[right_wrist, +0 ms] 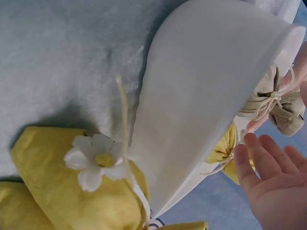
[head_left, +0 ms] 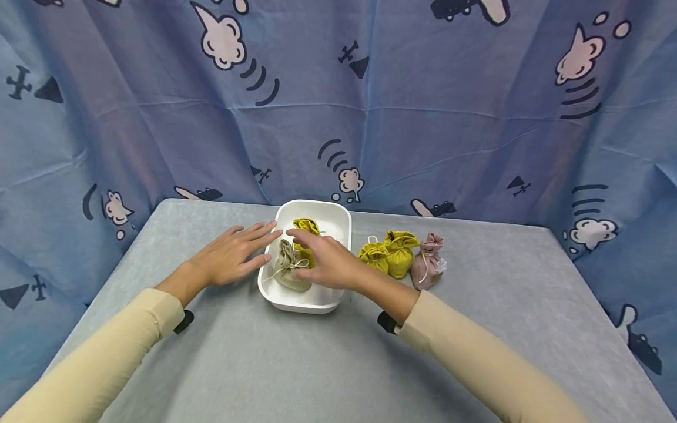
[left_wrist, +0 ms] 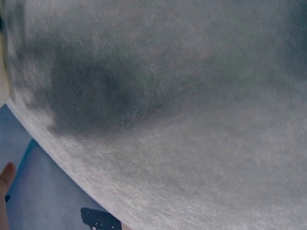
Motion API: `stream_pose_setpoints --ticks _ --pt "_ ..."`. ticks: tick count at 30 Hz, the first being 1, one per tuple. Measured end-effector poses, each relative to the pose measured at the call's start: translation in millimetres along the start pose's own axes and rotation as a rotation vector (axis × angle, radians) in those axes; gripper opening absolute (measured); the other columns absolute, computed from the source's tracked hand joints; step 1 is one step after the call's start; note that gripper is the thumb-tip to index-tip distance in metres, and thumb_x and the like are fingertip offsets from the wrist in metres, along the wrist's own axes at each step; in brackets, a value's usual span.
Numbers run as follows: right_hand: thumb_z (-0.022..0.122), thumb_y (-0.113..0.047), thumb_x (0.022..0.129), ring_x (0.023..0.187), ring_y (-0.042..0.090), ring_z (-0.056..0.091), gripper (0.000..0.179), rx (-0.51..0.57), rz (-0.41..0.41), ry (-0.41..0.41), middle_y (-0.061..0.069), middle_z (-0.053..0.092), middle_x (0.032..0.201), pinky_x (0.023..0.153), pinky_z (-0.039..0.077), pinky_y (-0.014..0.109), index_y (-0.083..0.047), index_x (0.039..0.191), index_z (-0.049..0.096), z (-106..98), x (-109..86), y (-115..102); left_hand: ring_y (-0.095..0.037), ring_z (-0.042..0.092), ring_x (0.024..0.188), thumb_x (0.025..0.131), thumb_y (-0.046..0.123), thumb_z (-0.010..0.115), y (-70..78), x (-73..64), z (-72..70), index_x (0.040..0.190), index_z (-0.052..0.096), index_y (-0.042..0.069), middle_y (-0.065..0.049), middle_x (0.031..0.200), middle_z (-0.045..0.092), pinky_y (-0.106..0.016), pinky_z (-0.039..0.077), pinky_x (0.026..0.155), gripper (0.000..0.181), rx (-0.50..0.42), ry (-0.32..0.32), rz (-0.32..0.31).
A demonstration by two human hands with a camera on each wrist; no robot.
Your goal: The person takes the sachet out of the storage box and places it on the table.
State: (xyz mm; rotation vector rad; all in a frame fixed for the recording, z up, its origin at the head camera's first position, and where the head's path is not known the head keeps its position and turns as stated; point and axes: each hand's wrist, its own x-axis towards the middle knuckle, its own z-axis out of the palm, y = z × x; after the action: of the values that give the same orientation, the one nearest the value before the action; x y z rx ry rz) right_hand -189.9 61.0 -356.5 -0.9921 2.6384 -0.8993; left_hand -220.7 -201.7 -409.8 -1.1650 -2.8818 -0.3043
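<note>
Probably light, soft beige pouch [head_left: 290, 277]; gathered neck [head_left: 286, 251] best hold (drawstring [right_wrist: 275, 97] may slip). My right fingers [head_left: 305, 237] spread, left fingers [head_left: 261, 240] too.

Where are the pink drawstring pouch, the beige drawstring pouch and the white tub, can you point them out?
Pink drawstring pouch [head_left: 424, 271]: head view, on its body.
Beige drawstring pouch [head_left: 288, 278]: head view, on its body below the tie.
White tub [right_wrist: 201, 81]: right wrist view, on its outer wall.

Room to pass on near side of white tray [head_left: 302, 308], between sleeves [head_left: 486, 358]; yellow drawstring pouches [head_left: 399, 263] and pink drawstring pouch [head_left: 423, 271] obstruct right, patterned curtain [head_left: 296, 153] far.
</note>
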Motion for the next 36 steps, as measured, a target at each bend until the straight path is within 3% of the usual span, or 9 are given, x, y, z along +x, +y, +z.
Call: stream_pose_setpoints --ticks 10,21,29,36 --pt "0.083 -0.019 0.083 0.129 0.024 0.056 0.081 -0.01 0.006 -0.054 0.014 0.06 0.137 0.11 0.04 0.041 -0.008 0.15 0.04 0.5 8.1 -1.3 -0.033 0.029 0.147 0.105 0.047 0.041 0.2 -0.2 0.6 0.158 0.03 0.02 -0.006 0.163 0.026 -0.062 0.027 0.112 0.06 -0.01 -0.01 -0.008" --pt "0.082 -0.013 0.083 0.123 0.021 0.06 0.084 -0.001 0.024 -0.08 0.01 0.061 0.137 0.105 0.045 0.04 -0.015 0.154 0.037 6.9 12.1 -3.1 -0.03 0.027 0.148 0.105 0.049 0.039 0.2 -0.5 -1.0 0.159 0.029 0.022 -0.004 0.164 0.025 -0.061 0.026 0.113 0.061 -0.02 -0.023 -0.026" --pt "0.079 0.001 0.082 0.121 0.02 0.061 0.082 0.025 -0.021 -0.074 0.007 0.051 0.148 0.11 0.039 0.045 -0.01 0.152 0.038 11.0 15.1 -4.6 -0.029 0.027 0.148 0.105 0.049 0.038 -0.2 -0.9 -1.5 0.158 0.033 0.022 -0.003 0.164 0.025 -0.061 0.025 0.113 0.059 -0.026 -0.024 -0.033" --pt "0.072 0.008 0.084 0.115 0.022 0.065 0.076 0.038 -0.032 -0.072 0.013 0.065 0.129 0.099 0.049 0.04 -0.014 0.15 0.042 14.0 15.6 -8.5 -0.033 0.03 0.146 0.105 0.048 0.039 -1.1 -0.3 0.8 0.156 0.036 0.021 -0.005 0.163 0.027 -0.061 0.027 0.112 0.058 -0.027 -0.003 -0.016"
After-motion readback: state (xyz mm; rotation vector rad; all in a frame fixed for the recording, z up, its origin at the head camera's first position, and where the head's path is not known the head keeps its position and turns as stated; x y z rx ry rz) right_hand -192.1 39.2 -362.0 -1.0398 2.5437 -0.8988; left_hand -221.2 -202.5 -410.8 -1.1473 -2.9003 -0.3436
